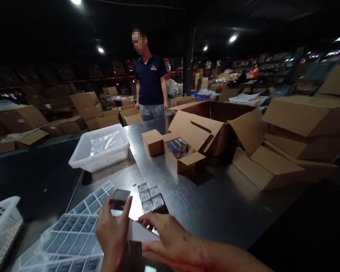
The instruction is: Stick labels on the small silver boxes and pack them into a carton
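My left hand is closed around a small dark box, thumb on one side and fingers on the other. Close by, my right hand curls around a white-faced piece, which looks like a small box or card; its far side is hidden by the fingers. Just beyond my hands, several small shiny boxes stand grouped on the metal table, with printed labels on top. Sheets of printed stickers lie overlapping beside my left hand.
A white basket holds clear plastic bags; another basket is at the left edge. An open carton contains small boxes, near a large open carton. Stacked cartons stand right. A person stands across the table.
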`<state>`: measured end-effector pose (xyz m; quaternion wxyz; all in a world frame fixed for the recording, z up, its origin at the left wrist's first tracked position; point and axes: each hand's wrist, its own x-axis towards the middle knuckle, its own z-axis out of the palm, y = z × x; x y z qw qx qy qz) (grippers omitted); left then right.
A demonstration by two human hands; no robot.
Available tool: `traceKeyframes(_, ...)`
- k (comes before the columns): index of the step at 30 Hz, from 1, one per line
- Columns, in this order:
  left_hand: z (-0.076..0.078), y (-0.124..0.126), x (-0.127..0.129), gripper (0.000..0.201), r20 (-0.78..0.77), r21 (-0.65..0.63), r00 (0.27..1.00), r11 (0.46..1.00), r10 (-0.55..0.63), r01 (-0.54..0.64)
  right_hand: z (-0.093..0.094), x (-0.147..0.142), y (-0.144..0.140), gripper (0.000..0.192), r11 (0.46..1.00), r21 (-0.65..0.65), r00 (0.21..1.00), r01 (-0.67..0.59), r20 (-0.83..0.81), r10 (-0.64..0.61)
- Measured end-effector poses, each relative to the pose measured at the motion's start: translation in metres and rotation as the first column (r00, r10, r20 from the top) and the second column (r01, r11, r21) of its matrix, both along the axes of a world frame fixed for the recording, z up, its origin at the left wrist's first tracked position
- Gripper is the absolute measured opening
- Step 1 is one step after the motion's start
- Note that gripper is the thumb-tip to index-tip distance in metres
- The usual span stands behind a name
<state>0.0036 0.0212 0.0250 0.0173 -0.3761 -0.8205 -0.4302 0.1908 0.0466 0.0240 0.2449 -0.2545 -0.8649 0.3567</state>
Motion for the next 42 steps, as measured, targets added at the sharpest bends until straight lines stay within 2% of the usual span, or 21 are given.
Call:
traceKeyframes(3,-0.002,0.002,-0.005,0.069,0.076,0.007,0.997,1.000,0.003,-0.003,0.005,-0.002,0.002,0.052,0.985,-0.164,0.998,0.047,-0.040,-0.054)
traceKeyframes(6,-0.006,0.004,-0.010,0.064,0.141,0.031,0.989,0.999,-0.044,0.040,0.010,-0.003,0.007,0.048,0.952,-0.292,0.990,0.087,-0.079,-0.115)
traceKeyframes(10,-0.012,0.007,-0.010,0.062,0.014,0.170,0.997,0.983,-0.073,0.069,0.004,-0.006,0.019,0.043,0.914,-0.402,0.980,0.052,-0.155,-0.124)
traceKeyframes(15,-0.018,0.009,-0.009,0.056,-0.075,0.213,0.996,0.975,-0.044,0.059,-0.005,-0.006,0.028,0.047,0.898,-0.440,0.985,-0.021,-0.161,-0.056)
traceKeyframes(17,-0.018,0.009,-0.010,0.056,-0.091,0.221,0.995,0.974,-0.027,0.046,-0.004,-0.005,0.028,0.047,0.941,-0.338,0.986,-0.029,-0.162,-0.028)
traceKeyframes(19,-0.019,0.008,-0.012,0.056,-0.097,0.224,0.995,0.974,-0.006,0.028,0.000,-0.003,0.025,0.049,0.993,-0.114,0.990,0.002,-0.140,-0.018)
traceKeyframes(20,-0.019,0.008,-0.013,0.057,-0.096,0.224,0.995,0.974,0.002,0.019,0.001,-0.003,0.024,0.050,1.000,0.011,0.993,0.022,-0.113,-0.021)
traceKeyframes(22,-0.019,0.008,-0.014,0.059,-0.092,0.222,0.996,0.975,0.009,0.011,0.004,-0.002,0.019,0.051,0.978,0.206,0.999,0.029,-0.027,-0.024)
traceKeyframes(24,-0.018,0.008,-0.014,0.059,-0.085,0.220,0.996,0.975,0.001,0.018,0.004,-0.004,0.015,0.049,0.950,0.313,0.996,0.002,0.086,-0.031)
traceKeyframes(28,-0.017,0.007,-0.009,0.053,-0.060,0.204,0.998,0.979,-0.014,0.026,-0.002,-0.009,0.011,0.042,0.924,0.382,0.978,-0.025,0.202,-0.057)
traceKeyframes(32,-0.015,0.007,-0.006,0.052,-0.006,0.182,0.999,0.983,-0.032,0.033,-0.007,-0.010,0.011,0.021,0.941,0.338,0.994,-0.022,0.110,-0.017)
traceKeyframes(37,-0.012,0.008,-0.006,0.049,0.122,0.176,0.992,0.984,-0.034,0.012,-0.003,-0.005,0.010,0.016,0.925,0.379,0.999,-0.036,0.033,0.025)
traceKeyframes(39,-0.011,0.008,-0.007,0.049,0.194,0.193,0.980,0.981,-0.052,0.013,-0.003,-0.004,0.010,0.019,0.894,0.443,0.997,-0.070,0.010,0.073)
traceKeyframes(42,-0.011,0.009,-0.009,0.049,0.279,0.241,0.956,0.970,-0.091,0.021,-0.001,-0.003,0.009,0.022,0.801,0.598,0.989,-0.033,-0.096,0.113)
